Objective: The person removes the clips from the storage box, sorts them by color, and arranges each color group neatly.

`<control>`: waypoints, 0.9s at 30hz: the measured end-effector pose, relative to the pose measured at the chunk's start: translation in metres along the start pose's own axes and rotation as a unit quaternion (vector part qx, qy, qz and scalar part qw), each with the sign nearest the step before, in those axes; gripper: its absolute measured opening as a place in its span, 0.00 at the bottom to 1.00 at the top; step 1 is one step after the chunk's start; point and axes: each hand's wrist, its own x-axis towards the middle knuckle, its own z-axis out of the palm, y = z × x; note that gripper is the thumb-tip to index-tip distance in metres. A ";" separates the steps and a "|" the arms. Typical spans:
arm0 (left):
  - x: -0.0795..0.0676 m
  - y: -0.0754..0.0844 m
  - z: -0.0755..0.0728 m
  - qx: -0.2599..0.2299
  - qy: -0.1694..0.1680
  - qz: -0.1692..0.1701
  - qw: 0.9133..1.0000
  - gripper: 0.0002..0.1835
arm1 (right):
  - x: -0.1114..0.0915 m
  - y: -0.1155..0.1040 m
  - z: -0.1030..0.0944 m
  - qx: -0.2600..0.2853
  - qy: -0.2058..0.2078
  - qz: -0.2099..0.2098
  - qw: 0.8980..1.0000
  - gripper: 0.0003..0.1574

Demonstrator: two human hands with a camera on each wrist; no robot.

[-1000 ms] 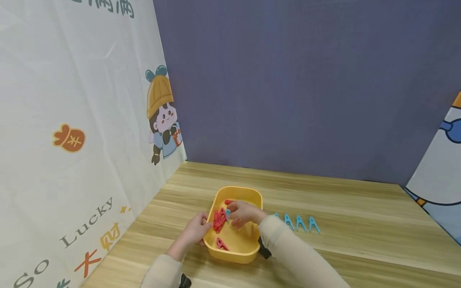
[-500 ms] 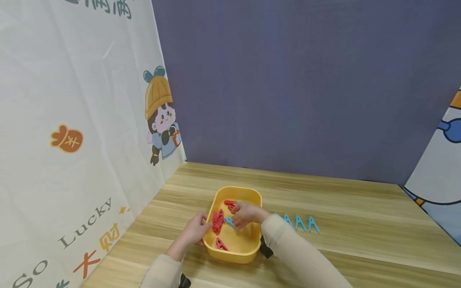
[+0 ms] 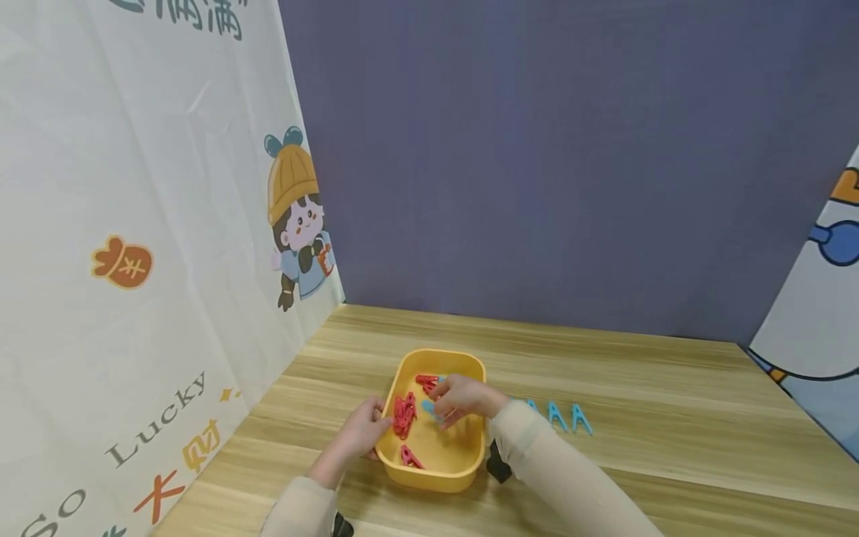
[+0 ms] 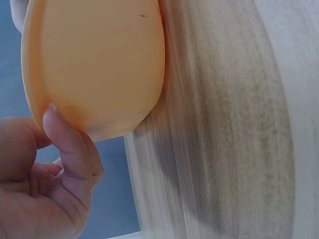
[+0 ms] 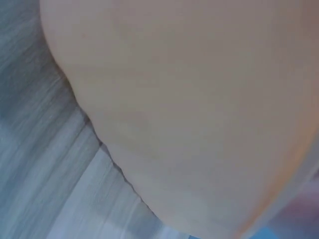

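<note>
The yellow plastic tub (image 3: 436,481) sits on the wooden table. My left hand (image 3: 364,430) holds its left rim; in the left wrist view, the thumb and fingers pinch the tub's edge. Inside the tub, my right hand (image 3: 464,395) pinches a blue clothespin (image 3: 429,407), blurred and partly covered by the fingers. Red clothespins lie in the tub: a cluster (image 3: 404,416) by the left wall, one (image 3: 411,456) at the near end and some (image 3: 426,382) at the far end. Another bit of blue shows behind my right hand. The tub's outer wall (image 5: 174,114) fills most of the right wrist view.
To the right of the tub, blue clothespins (image 3: 556,416) stand in a row on the table (image 3: 644,418), partly behind my right sleeve (image 3: 564,462). A dark blue panel (image 3: 523,164) rises behind the table, and a printed white sheet (image 3: 168,186) hangs at the left.
The blue clothespin at my right fingertips has tilted from upright to slanting. My right hand has shifted slightly right, uncovering more red clothespins at the far end. My left hand keeps its hold.
</note>
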 end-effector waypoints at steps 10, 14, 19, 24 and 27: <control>0.001 -0.005 0.001 0.004 0.005 -0.001 1.000 0.06 | -0.010 -0.003 -0.006 0.010 0.014 -0.028 0.999 0.25; 0.001 -0.006 0.001 0.002 0.006 -0.001 1.000 0.06 | -0.015 -0.005 -0.010 0.023 0.013 -0.031 0.999 0.27; 0.001 -0.006 0.001 0.002 0.007 -0.003 1.000 0.05 | -0.023 -0.009 -0.015 0.017 0.014 -0.046 0.999 0.29; 0.002 -0.007 0.001 0.008 0.008 -0.004 1.000 0.05 | -0.029 -0.011 -0.021 0.012 0.013 -0.066 0.998 0.27; 0.002 -0.006 0.000 0.013 0.008 -0.004 1.000 0.06 | -0.033 -0.013 -0.024 0.023 0.015 -0.066 0.997 0.28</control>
